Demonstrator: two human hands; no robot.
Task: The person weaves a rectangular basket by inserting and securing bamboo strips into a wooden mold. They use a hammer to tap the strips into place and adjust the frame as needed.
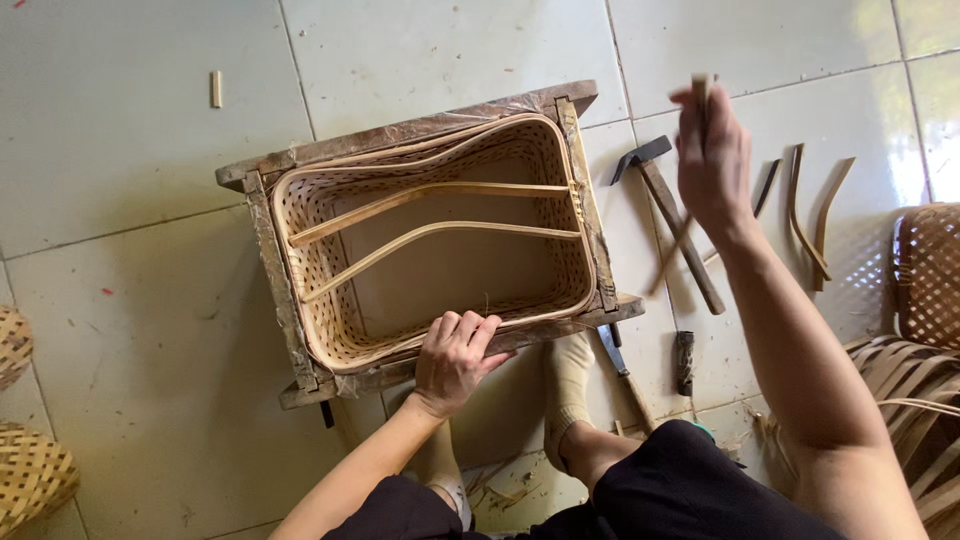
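A pale, rectangular woven bamboo basket [330, 345], crossed inside by two bent strips, is seated within a worn wooden frame [262, 240] on the tiled floor. Its near rim is gripped by the left hand [455, 358]; a thin bamboo stick [700, 95] is pinched in the raised right hand [712, 160].

Hands: you have two, left hand [455, 360] and right hand [712, 160]
Hammers: one hammer [668, 215], 2 o'clock
Bent strips: two bent strips [810, 215], 3 o'clock
Frames: one wooden frame [270, 260] holding one woven basket [300, 215]
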